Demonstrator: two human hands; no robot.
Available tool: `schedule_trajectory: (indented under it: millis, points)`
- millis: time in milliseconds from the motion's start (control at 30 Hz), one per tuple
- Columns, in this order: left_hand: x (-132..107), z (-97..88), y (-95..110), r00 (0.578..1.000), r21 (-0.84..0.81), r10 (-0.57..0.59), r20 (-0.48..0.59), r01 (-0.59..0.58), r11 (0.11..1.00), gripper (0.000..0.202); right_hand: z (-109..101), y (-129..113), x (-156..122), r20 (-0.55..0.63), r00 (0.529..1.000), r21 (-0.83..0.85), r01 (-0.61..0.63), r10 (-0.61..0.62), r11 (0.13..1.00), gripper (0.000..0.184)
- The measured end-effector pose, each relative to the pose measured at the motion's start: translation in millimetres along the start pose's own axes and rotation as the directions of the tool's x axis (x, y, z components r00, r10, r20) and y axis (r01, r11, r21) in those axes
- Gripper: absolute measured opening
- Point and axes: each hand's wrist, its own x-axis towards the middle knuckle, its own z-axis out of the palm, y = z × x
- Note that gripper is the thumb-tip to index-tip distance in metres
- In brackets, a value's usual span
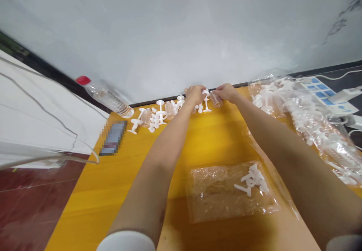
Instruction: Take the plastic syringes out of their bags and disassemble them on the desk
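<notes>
At the back edge of the table, my left hand (195, 95) is closed in a pinch at the top of a white plastic plunger-like piece (207, 105), which stands upright on a round foot. Just to the right, my right hand (227, 93) has its fingers closed on the rim of a clear ribbed plastic cylinder (216, 100), which leans slightly. Left of my hands runs a row of similar sets: a clear cylinder (170, 110), another clear cylinder (146, 118), a white disc-ended piece (161, 112) and small white knobbed parts (154, 122). My left hand and forearm hide part of this row.
A clear bag (217, 198) with several white parts lies in front. Larger bags of white parts (316, 130) fill the right side, beside a power strip (321, 92). A bottle (109, 98) leans against the whiteboard (169, 36) at left, near a phone (113, 138). A cable (70, 159) hangs by the left edge.
</notes>
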Motion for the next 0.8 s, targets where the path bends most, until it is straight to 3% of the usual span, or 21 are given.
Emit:
schedule_trajectory:
  millis: [233,433,533,667,800]
  points:
    - [-9.0,-16.3,4.2,0.998,-0.089,-0.022,-0.066,0.016,0.996,0.033,3.2,-3.6,5.2,0.013,0.999,0.053,-0.042,0.041,0.998,0.022]
    - [-27.8,-44.1,11.0,0.991,-0.138,0.010,-0.132,-0.029,0.990,0.033,-0.6,-10.8,5.0,0.028,0.998,0.006,-0.055,0.055,0.998,0.024]
    - [-39.1,-67.5,13.9,0.982,-0.151,0.031,-0.186,-0.060,0.987,0.033,-10.0,-19.6,-0.8,0.031,0.998,-0.042,-0.060,0.061,0.997,0.029]
    - [-60.2,-113.5,25.2,0.951,-0.160,0.085,-0.298,-0.138,0.978,0.033,-35.6,-37.6,-11.7,0.019,0.998,-0.125,-0.049,0.052,0.991,0.038]
    - [-107.4,-158.9,44.5,0.902,-0.217,0.113,-0.418,-0.219,0.951,0.034,-74.9,-60.4,-44.6,-0.042,0.995,-0.229,0.081,-0.093,0.970,0.047]
